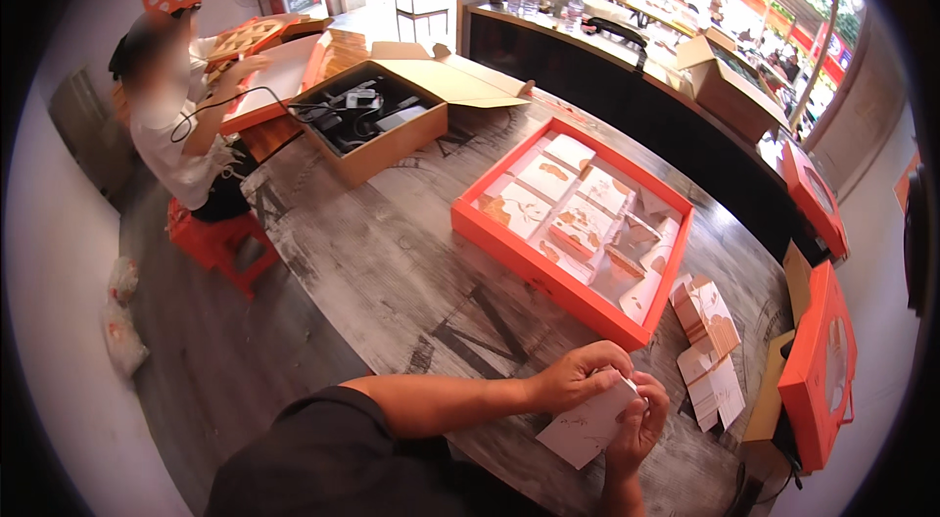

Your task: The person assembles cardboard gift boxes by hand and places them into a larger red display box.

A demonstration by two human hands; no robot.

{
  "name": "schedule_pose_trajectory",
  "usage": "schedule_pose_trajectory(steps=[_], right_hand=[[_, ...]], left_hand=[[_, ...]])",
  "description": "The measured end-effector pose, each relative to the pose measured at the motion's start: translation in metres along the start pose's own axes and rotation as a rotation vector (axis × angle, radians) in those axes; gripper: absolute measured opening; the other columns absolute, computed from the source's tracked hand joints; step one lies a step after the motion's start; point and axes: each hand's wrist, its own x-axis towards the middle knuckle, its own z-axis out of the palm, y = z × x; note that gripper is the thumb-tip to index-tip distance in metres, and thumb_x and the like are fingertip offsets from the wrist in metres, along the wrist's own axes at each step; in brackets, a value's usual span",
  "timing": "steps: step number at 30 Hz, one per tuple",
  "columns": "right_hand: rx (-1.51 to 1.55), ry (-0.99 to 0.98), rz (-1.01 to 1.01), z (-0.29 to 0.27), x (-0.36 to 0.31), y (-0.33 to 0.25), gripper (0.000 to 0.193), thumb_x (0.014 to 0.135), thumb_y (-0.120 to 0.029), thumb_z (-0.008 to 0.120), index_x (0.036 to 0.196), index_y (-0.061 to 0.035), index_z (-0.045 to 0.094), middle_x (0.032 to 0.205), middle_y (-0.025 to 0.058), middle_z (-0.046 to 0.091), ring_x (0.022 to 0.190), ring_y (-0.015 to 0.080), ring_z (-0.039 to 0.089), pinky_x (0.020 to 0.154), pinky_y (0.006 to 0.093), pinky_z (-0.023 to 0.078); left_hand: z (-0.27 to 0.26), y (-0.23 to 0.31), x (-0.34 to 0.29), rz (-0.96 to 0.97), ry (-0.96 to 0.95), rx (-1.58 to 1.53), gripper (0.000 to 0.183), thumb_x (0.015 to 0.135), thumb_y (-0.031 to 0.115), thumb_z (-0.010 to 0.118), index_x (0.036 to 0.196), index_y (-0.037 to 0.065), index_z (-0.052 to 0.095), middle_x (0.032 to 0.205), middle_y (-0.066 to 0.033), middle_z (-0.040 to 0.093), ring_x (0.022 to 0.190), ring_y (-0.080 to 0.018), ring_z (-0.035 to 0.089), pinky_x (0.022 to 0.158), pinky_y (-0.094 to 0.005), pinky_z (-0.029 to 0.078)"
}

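Both hands pinch one small white card piece (587, 427) over the near edge of the grey wooden table (392, 272). The left hand (573, 375) closes its fingers on the upper corner of the piece, and the right hand (638, 424) closes on its right edge, so each hand has a firm hold of it. I judge that the piece is thin printed cardboard, very light and a little stiff, but easy to crease; it is best taken by the edges and corners, as it is now, not pressed in the middle. Its long axis runs from lower left to upper right, and the lower left corner points toward the person's body.

Far to the left, another person sits on a red stool (220, 238) at the table's far end. Next comes an open brown carton (377, 120) with dark items inside. In the middle lies an orange tray box (573, 223) holding white packets in compartments. Just right of it, loose white card pieces (710, 351) lie in small stacks, and orange boxes (822, 360) stand at the right edge.
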Motion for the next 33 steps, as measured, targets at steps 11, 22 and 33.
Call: schedule_pose_trajectory(steps=[11, 22, 33], right_hand=[[0.268, 0.034, 0.307, -0.010, 0.005, -0.004, 0.017, 0.105, -0.015, 0.054, 0.101, -0.0002, 0.062, 0.112, 0.0131, 0.066, 0.098, 0.0161, 0.060, 0.088, 0.0293, 0.048], [0.519, 0.160, 0.640, -0.037, 0.020, 0.016, 0.018, 0.106, -0.017, 0.053, 0.107, -0.0030, 0.064, 0.087, -0.0016, 0.062, 0.072, 0.0029, 0.046, 0.067, 0.0178, 0.040], [0.608, 0.209, 0.449, -0.028, 0.016, 0.013, 0.063, 0.105, -0.047, 0.051, 0.143, 0.0026, 0.042, 0.136, 0.0171, 0.058, 0.124, 0.0261, 0.058, 0.106, 0.0406, 0.046]], left_hand=[[0.000, 0.012, 0.000, -0.048, -0.017, 0.201, 0.018, 0.101, 0.018, 0.060, 0.104, 0.002, 0.067, 0.107, -0.0111, 0.066, 0.106, -0.0241, 0.062, 0.091, -0.0340, 0.050], [-0.013, 0.031, 0.019, 0.226, -0.310, 0.556, 0.074, 0.071, -0.009, 0.061, 0.141, 0.013, 0.055, 0.149, -0.0194, 0.045, 0.132, -0.0378, 0.052, 0.109, -0.0441, 0.045], [-0.017, 0.035, 0.016, -0.044, -0.071, 0.532, 0.055, 0.077, 0.019, 0.083, 0.120, 0.005, 0.052, 0.114, -0.0160, 0.064, 0.106, -0.0290, 0.065, 0.091, -0.0385, 0.052]])
